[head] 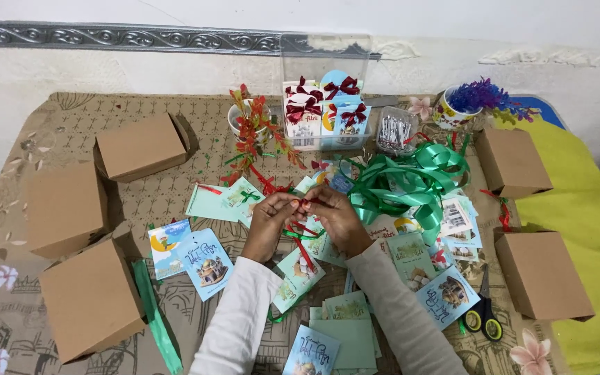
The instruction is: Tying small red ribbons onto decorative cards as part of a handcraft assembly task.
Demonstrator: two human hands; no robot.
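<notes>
My left hand (270, 223) and my right hand (338, 221) meet at the middle of the table, fingertips pinched together on a thin red ribbon (303, 246) whose ends trail down over the cards beneath. Both sleeves are white. Under and around the hands lie several small printed cards (205, 262) in pale green and blue. A tangle of green ribbon (411, 182) sits just right of my right hand.
Brown cardboard boxes stand at the left (90, 300) (140, 146) and at the right (542, 274) (512, 162). A clear box (326, 66) of bow-tied cards is at the back. Scissors (484, 314) lie at the lower right. Two flower cups (243, 119) (453, 111) flank it.
</notes>
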